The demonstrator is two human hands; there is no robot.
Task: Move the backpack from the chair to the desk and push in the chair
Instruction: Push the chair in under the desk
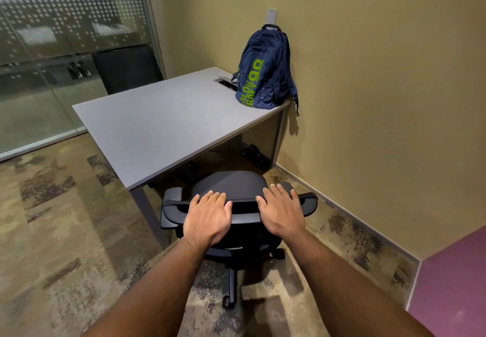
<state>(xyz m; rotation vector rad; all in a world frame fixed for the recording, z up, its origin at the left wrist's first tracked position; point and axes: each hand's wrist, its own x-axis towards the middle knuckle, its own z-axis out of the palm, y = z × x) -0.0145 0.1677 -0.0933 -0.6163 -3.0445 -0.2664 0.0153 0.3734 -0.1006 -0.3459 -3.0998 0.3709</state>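
Forearms are seen reaching forward from the bottom edge, bare. The left hand [207,213] and the right hand [282,211] are laid palm-down on the top of the backrest of the black office chair [236,184], fingers spread and draped over the front edge — pressed flat on it rather than wrapped round it, so neither is closed on anything. The backrest top is seen as a curved, padded bar with a smooth matte rim; the seat is rounded, covered in dark fabric, and carried on a black star base with castors. The seat front is judged to lie just beside the desk edge, not yet under it.

Carpet is mottled, brown and tan, short-piled. The desk [163,121] is a flat grey slab, matte, on thin grey metal legs, with a rectangular cable cutout near its far edge. The backpack [263,71] is stood upright on the far right corner of the desk, leaned against the wall — navy woven fabric, lime lettering, soft and bulging, one strap hung over the desk edge.

First half of the task is judged done: bag off the chair, on the desk. Left: chair to be rolled in under the desk.
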